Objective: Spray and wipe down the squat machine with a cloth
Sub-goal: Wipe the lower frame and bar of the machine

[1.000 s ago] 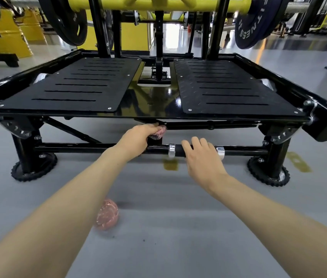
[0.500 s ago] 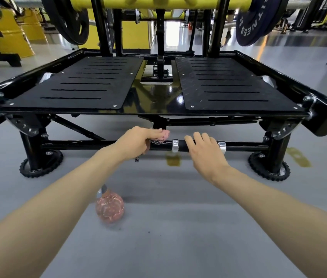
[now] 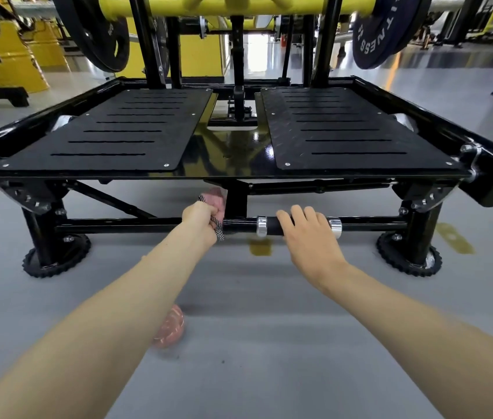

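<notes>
Low down, the left hand [image 3: 201, 217] grips the bunched cloth [image 3: 216, 199] beside the squat machine [image 3: 239, 158] centre post [image 3: 236, 202]; the right hand [image 3: 308, 234] curls over the crossbar [image 3: 272, 226].
Drawing that elbow back carelessly could topple the spray bottle [image 3: 171, 329] on the floor beneath the forearm.

Bare left hand [image 3: 200, 218] and right hand [image 3: 310, 238], slender bare forearms [image 3: 414, 316]
</notes>
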### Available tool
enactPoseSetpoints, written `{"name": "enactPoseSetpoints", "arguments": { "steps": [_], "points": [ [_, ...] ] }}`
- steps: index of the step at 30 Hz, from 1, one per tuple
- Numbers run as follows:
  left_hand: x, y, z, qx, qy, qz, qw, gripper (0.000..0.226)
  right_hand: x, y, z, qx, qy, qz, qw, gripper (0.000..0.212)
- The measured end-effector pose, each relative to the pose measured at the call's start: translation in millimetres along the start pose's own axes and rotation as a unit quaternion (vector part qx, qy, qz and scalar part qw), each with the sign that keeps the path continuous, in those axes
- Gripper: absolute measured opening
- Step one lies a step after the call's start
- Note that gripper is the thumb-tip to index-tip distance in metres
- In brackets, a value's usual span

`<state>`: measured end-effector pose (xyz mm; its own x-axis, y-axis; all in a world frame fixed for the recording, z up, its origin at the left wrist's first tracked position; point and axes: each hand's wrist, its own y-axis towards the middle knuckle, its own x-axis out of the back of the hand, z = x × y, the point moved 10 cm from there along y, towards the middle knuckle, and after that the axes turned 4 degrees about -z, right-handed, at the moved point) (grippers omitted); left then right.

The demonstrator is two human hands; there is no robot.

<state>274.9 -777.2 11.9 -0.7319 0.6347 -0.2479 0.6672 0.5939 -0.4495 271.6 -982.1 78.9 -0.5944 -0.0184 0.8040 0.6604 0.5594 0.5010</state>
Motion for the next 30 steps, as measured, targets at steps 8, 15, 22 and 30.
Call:
{"name": "enactPoseSetpoints", "arguments": {
  "steps": [8,15,22,30],
  "points": [
    [-41.0,-21.6,20.9,0.065,-0.087,0.136,0.985,0.024,-1.0,-2.3,-2.9,-0.022,0.017,-0.024,0.999,0.068],
    [-24.3,-44.8,38.1,0.089,-0.135,0.186,0.969,0.037,2.3,-4.3,-2.7,-0.025,0.022,-0.012,0.999,0.067],
    [-8.6,-63.8,46.7,0.071,-0.105,0.127,0.984,0.043,1.3,-3.8,0.1,-0.02,0.049,0.054,0.997,0.062],
    [8.9,-98.8,29.8,0.1,-0.056,0.006,0.993,0.023,5.5,-0.6,-8.0,0.021,0.13,0.16,0.978,0.055]
  ]
}}
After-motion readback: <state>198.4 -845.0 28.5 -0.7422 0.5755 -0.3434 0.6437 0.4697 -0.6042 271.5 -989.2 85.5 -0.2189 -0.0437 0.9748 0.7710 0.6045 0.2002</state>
